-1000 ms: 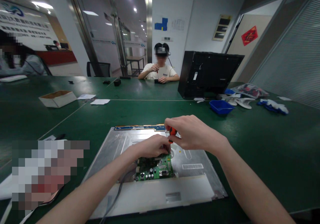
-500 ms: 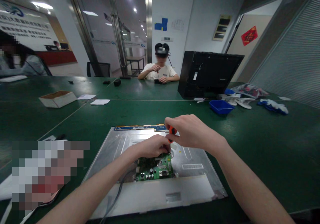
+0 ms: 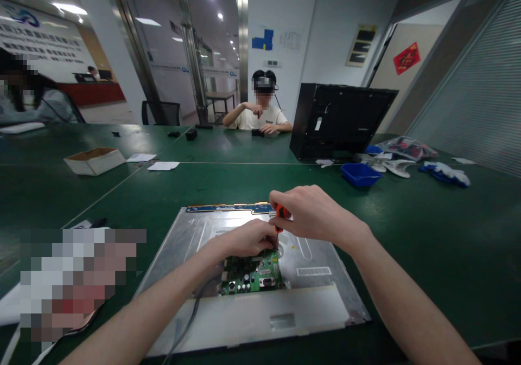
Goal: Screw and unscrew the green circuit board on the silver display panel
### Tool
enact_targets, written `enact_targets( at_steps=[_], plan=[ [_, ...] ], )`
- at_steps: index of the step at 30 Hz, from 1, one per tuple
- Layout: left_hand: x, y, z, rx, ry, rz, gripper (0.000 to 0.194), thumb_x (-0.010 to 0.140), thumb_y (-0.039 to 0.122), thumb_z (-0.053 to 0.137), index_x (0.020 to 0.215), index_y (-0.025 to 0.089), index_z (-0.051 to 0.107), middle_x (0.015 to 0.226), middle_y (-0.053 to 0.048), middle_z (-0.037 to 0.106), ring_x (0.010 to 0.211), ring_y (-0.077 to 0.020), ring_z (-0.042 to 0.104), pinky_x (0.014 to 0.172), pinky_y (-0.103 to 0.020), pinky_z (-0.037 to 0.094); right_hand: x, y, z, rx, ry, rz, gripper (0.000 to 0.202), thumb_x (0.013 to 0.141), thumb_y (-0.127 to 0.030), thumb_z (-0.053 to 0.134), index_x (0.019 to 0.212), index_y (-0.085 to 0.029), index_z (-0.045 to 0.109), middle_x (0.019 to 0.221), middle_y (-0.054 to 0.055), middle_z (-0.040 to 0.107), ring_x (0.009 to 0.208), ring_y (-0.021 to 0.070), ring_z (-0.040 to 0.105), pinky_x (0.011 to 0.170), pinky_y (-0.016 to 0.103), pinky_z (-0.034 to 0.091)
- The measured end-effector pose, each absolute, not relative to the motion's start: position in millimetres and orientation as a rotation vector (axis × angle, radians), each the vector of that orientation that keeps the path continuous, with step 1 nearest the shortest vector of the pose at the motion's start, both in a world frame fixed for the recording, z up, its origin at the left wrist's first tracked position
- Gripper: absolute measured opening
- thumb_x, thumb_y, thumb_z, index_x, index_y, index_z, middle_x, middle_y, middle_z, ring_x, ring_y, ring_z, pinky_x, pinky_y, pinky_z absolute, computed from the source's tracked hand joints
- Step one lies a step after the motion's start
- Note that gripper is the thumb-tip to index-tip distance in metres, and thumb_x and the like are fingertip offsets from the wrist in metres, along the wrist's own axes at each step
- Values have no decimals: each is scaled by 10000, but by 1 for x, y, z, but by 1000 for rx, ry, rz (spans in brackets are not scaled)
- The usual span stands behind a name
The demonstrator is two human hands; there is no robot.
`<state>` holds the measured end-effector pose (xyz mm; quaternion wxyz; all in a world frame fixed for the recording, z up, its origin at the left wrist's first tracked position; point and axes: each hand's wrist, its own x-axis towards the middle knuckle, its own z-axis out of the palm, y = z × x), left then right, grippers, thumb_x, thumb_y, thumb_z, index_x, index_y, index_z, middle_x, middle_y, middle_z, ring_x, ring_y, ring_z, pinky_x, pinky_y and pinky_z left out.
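Table (image 3: 228, 183), green-topped, one, bearing the whole lot. Display (image 3: 342, 121), black, one, standing near the far edge with its back to the viewer, apparently parked there to leave the near side free. Metal panel (image 3: 321, 256), silver, one, lying flat in front of the person, square between both forearms, a placing that seems to suit two-handed work. Box (image 3: 97, 166), cardboard, open-topped, well off to the left. Blue tray (image 3: 360, 179), shallow, beyond the panel on the right. Right hand (image 3: 305, 213), its grip closed around an orange-and-black screwdriver, wrist raised high, seemingly to hold the tool nearly upright. Left hand (image 3: 252, 237), low over the panel, fingertips gathered at the far edge of the board; whether the grip pinches anything cannot be told, though its position suggests steadying or guiding the tip. Circuit board (image 3: 250, 275), green, on the middle of the panel, connectors toward the viewer, far edge partly hidden by the left hand. Screwdriver (image 3: 280, 212), shaft directed down at the board's far right corner, beside the left fingertips; seating of the tip too small to confirm. Cable (image 3: 191, 319), grey, thin, running from beside the board to the near edge.
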<state>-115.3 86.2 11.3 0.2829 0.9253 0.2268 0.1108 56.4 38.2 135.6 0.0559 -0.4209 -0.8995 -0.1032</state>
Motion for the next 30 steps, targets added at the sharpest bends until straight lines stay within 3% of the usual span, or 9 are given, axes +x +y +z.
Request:
enact_targets(
  at_steps=[13, 19, 25, 30],
  plan=[
    [-116, 85, 17, 2505, 608, 300, 173, 767, 49, 576, 839, 172, 674, 813, -4, 680, 768, -151, 606, 700, -227, 424, 59, 36, 142, -1286, -2713, -274, 169, 821, -383, 571, 893, -234, 535, 756, 0, 664, 657, 152, 577, 516, 267, 222],
    [-123, 88, 33, 2503, 641, 355, 185, 782, 56, 545, 868, 164, 668, 897, -26, 676, 819, -154, 597, 729, -230, 423, 61, 37, 145, -1330, -2678, -291, 169, 832, -392, 560, 889, -235, 534, 736, 1, 657, 639, 148, 572, 516, 260, 219],
    [-144, 105, 46, 2542, 907, 487, 169, 811, 110, 510, 884, 154, 656, 882, -45, 662, 802, -165, 583, 709, -239, 414, 64, 36, 149, -1364, -2640, -328, 160, 829, -390, 562, 869, -238, 535, 700, -15, 640, 584, 134, 536, 489, 249, 193],
    [-175, 111, 52, 2555, 1184, 381, 153, 821, 205, 527, 871, 145, 659, 840, -58, 657, 742, -168, 564, 645, -232, 379, 70, 36, 152, -1368, -2576, -352, 169, 822, -401, 566, 848, -239, 526, 691, -25, 632, 574, 134, 518, 484, 245, 196]
  ],
)
